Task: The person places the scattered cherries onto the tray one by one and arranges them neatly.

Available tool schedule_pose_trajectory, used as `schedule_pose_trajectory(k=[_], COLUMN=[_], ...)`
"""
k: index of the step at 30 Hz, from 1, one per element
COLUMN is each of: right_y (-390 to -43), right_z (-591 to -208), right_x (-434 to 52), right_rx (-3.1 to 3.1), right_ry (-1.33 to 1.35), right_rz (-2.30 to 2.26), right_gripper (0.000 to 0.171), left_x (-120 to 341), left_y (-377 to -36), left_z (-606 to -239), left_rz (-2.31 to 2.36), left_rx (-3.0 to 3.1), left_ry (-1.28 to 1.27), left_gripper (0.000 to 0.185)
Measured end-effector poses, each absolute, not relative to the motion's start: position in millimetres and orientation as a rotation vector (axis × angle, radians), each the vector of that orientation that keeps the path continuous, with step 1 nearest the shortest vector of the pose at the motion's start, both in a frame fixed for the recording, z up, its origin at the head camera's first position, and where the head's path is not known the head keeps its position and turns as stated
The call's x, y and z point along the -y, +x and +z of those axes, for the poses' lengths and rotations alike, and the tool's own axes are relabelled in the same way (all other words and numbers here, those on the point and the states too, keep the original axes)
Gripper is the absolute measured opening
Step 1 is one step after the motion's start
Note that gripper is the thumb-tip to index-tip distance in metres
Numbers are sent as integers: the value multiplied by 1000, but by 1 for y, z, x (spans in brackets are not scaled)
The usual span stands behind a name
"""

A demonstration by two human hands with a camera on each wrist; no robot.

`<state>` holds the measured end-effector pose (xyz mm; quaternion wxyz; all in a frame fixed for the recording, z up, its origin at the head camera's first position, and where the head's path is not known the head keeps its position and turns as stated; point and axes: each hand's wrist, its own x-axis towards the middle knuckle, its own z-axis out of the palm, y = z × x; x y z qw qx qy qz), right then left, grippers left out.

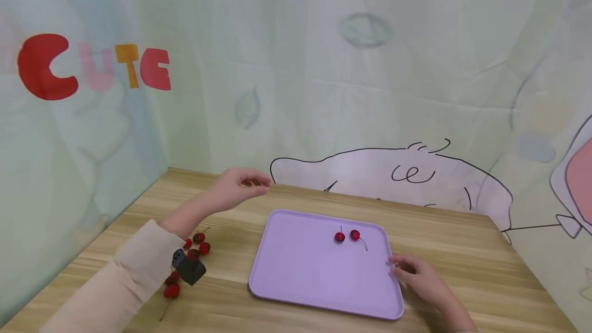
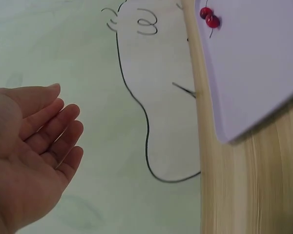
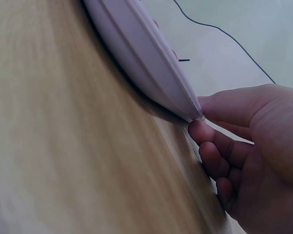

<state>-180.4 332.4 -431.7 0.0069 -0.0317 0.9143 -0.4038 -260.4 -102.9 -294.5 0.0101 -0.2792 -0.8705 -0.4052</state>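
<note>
Lilac tray (image 1: 319,276) lies on the tabletop (image 1: 462,251), two cherries (image 1: 347,236) inside; right hand (image 1: 418,276) seemingly pinches its right rim. Left hand (image 1: 236,186) hovers beyond, grip relaxed, empty. Steady the rim firmly.

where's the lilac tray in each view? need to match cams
Head: flat lilac plastic tray lies centre-right on the wooden table, right hand at its right edge.
Left wrist: upper right, its corner over the table.
Right wrist: only its rim, running from the top to the fingers.
Shared landmark: two red cherries on the tray, seen in the head and left wrist views.
</note>
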Motion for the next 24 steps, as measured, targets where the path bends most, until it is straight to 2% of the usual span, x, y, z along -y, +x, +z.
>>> schedule_pose_trajectory(k=[11, 24], right_y=[-180, -180], right_z=[-435, -433], right_x=[-334, -332], right_rx=[-2851, -2851], right_ry=[-123, -93], right_rz=[-1270, -1277], right_gripper=[31, 31], left_x=[164, 206], left_y=[-248, -238], left_z=[-307, -338], left_rz=[-1143, -1142], left_rx=[2795, 2884], left_ry=[-724, -649], left_gripper=[31, 35])
